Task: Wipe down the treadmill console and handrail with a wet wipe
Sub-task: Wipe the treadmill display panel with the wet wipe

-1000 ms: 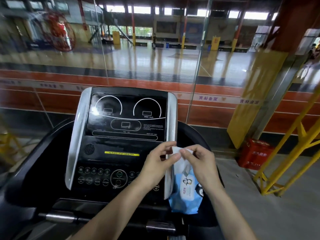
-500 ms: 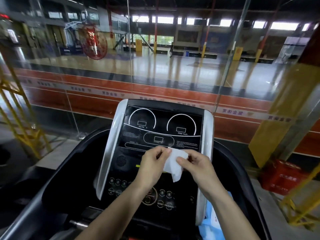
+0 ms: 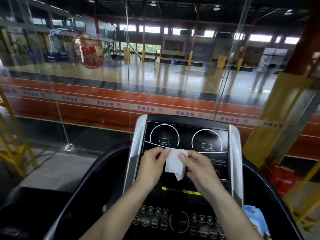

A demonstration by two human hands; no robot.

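Note:
A white wet wipe [image 3: 174, 163] hangs partly unfolded between my two hands, just in front of the black treadmill console [image 3: 186, 135]. My left hand [image 3: 152, 168] pinches its upper left corner. My right hand [image 3: 199, 172] pinches its upper right edge with thumb and forefinger. The console has silver side trims, two dial outlines, a yellow label strip and a row of round buttons [image 3: 176, 220] below my forearms. The black curved handrail [image 3: 97, 172] sweeps round both sides of the console. Whether the wipe touches the screen cannot be told.
A blue wet-wipe pack [image 3: 256, 220] lies at the console's lower right. A glass wall [image 3: 103, 101] stands right behind the treadmill, with a sports hall beyond. Yellow metal frames [image 3: 15, 149] flank both sides, and a red crate [image 3: 284, 177] sits on the floor at the right.
The wipe came out of the blue pack and my hands carried it up to the screen, spreading it wider. My view swung right and down, leaving the pack at the frame's lower right.

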